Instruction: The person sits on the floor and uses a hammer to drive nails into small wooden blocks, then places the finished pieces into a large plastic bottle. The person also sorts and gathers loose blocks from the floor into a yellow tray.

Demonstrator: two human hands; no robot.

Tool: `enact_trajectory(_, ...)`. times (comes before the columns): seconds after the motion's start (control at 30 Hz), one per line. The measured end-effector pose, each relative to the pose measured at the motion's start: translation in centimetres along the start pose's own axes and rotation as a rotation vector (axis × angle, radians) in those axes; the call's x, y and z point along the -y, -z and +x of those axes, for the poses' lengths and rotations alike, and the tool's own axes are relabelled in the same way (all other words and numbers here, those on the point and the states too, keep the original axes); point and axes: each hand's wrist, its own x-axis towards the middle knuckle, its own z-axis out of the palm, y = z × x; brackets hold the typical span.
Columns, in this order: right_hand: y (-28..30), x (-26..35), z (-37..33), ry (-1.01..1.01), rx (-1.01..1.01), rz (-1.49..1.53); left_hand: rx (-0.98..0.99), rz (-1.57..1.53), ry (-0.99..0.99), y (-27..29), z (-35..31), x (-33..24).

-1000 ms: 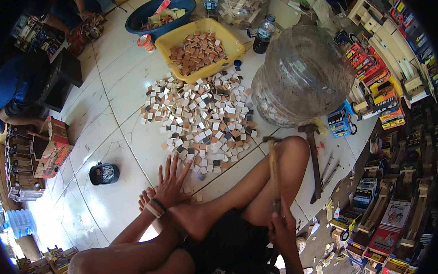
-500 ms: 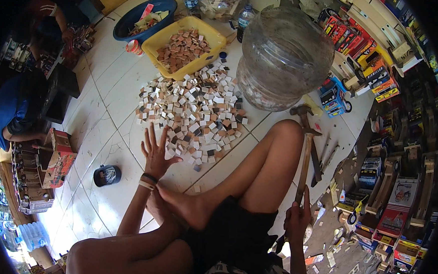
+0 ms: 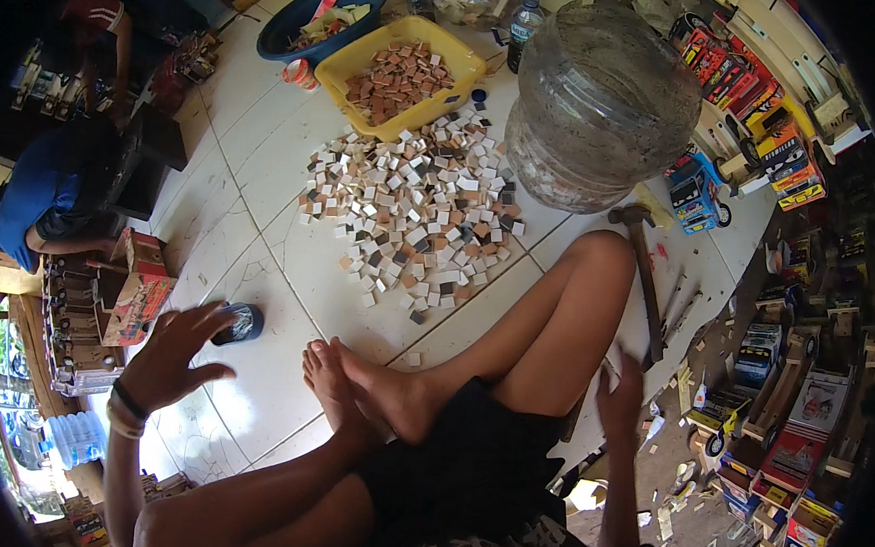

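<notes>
We look down on a white tiled floor (image 3: pixel 265 138), with rows of toy trucks (image 3: pixel 758 353) crowding its right side. At the far left we see a person in a blue top (image 3: pixel 54 185), bent forward beside a cardboard box (image 3: pixel 137 300). In the middle we find a broad heap of small square tiles (image 3: pixel 426 213), white, tan and dark, lying loose in front of our bare feet. Behind its right edge stands a big clear plastic jug (image 3: pixel 608 108), smudged with dirt; behind the heap we have a yellow basin (image 3: pixel 411 127) holding brown tiles, and beyond that a blue basin (image 3: pixel 280 28) of scraps. A hammer (image 3: pixel 648 291) lies on the floor just beyond our right knee. Our left hand (image 3: pixel 174 358) is spread, thumb held well out, its fingertips overlapping a small dark tub (image 3: pixel 248 324) (we cannot tell whether they touch it). Our right hand (image 3: pixel 622 400) is down beside the right leg, near the hammer's handle end; we cannot tell whether its fingers pinch anything. A red-and-white cup (image 3: pixel 300 75) sits by the blue basin, and a blue cap (image 3: pixel 479 96) lies beside the yellow one.
</notes>
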Motion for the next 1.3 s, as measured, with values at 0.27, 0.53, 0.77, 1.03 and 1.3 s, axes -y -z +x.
enact_trajectory(0.27, 14.6, 16.0, 12.3, 0.705, -0.667, 0.31, -0.065, 0.143, -0.473, -7.6, 3.0, -2.1)
enact_trajectory(0.53, 15.8, 19.6, 20.3, 0.699, -0.425, -0.11, -0.067, 0.059, -0.585, -21.1, 18.3, -9.3)
enact_trajectory(0.77, 12.2, 17.9, 16.0, 0.903, -0.447, -0.057, -0.088, 0.11, -0.665, -21.8, 21.3, -9.5)
enact_trajectory(1.03, 11.0, 17.0, 9.2, 0.738, -0.373, -0.033, -0.024, 0.307, -0.87, -19.8, 23.7, -10.7)
enact_trajectory(1.3, 8.7, 14.2, 6.5, 0.658, -0.32, -0.051, -0.456, 0.155, -0.354, -18.7, 27.5, -11.2)
